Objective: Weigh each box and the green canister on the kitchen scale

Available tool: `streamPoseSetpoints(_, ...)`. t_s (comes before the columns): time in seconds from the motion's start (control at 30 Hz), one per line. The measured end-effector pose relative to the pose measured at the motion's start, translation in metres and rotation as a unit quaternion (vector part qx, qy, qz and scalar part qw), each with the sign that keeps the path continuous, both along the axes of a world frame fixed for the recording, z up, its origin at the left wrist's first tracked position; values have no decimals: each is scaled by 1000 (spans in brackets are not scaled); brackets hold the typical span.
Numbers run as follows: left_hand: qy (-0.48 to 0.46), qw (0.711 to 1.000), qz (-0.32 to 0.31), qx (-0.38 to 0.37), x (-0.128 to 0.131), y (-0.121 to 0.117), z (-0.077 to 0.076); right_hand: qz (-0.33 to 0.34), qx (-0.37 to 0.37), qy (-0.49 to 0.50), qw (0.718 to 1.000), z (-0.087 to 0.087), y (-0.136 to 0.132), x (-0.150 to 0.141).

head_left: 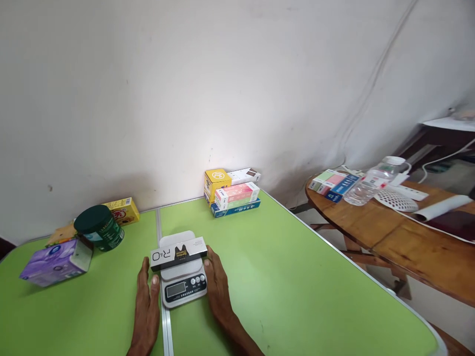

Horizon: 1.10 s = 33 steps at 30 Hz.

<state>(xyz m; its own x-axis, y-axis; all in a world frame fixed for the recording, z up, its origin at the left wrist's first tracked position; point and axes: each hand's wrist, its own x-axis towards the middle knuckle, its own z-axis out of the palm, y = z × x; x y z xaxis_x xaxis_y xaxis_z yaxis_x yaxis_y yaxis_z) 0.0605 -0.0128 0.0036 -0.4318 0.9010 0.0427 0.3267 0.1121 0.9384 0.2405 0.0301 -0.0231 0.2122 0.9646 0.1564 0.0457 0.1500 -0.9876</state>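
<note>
A small white digital kitchen scale [183, 287] stands on the green table [297, 296] near its front. Across the scale's platform lies a long black and white box [178, 252]. My left hand [146, 301] lies flat on the table beside the scale's left side, fingers stretched out, thumb near the box's left end. On the other side, my right hand [217, 287] rests with fingers extended, touching the scale's side just below the box's right end. Neither hand grips anything.
A purple pack [55, 262], a dark green tin [99, 227] and a yellow box [124, 210] sit at the back left. Stacked boxes [232, 193] stand by the wall. A brown wooden table [389, 222] at right carries a water bottle [371, 185], boxes and a power strip.
</note>
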Motion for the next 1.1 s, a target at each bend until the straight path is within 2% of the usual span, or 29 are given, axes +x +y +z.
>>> streamPoseSetpoints(0.1, 2, 1000, -23, 1, 10, -5, 3, 7, 26, -9, 1000, 2, -2, -5)
streamPoseSetpoints(0.2, 1, 1000, -13, -2, 20, -8, 6, -13, 30, -12, 999, 2, -3, -5)
streamPoseSetpoints(0.3, 7, 1000, -15, 3, 33, -5, 14, -37, 46, -10, 998, 5, 1, 5)
streamPoseSetpoints(0.37, 12, 999, -43, 13, 44, 6, 23, -58, 56, -12, 997, 12, 10, 19)
streamPoseSetpoints(0.47, 26, 993, -113, 7, 68, 40, 42, -99, 70, -30, 992, 30, 40, 53)
streamPoseSetpoints(0.57, 44, 980, -191, 11, 100, 89, 59, -152, 89, -61, 982, 52, 84, 92)
streamPoseSetpoints(0.7, 58, 967, -242, 62, 147, 152, 75, -217, 126, -119, 961, 71, 148, 142)
streamPoseSetpoints(0.8, 75, 961, -255, 82, 173, 184, 81, -229, 127, -165, 951, 74, 185, 167)
streamPoseSetpoints(0.9, 114, 959, -250, 68, 186, 205, 79, -220, 113, -183, 951, 69, 211, 177)
streamPoseSetpoints(1.0, 162, 957, -234, 59, 189, 219, 75, -212, 97, -191, 953, 62, 227, 179)
streamPoseSetpoints(1.1, 193, 951, -234, 57, 190, 225, 76, -203, 82, -199, 955, 63, 232, 181)
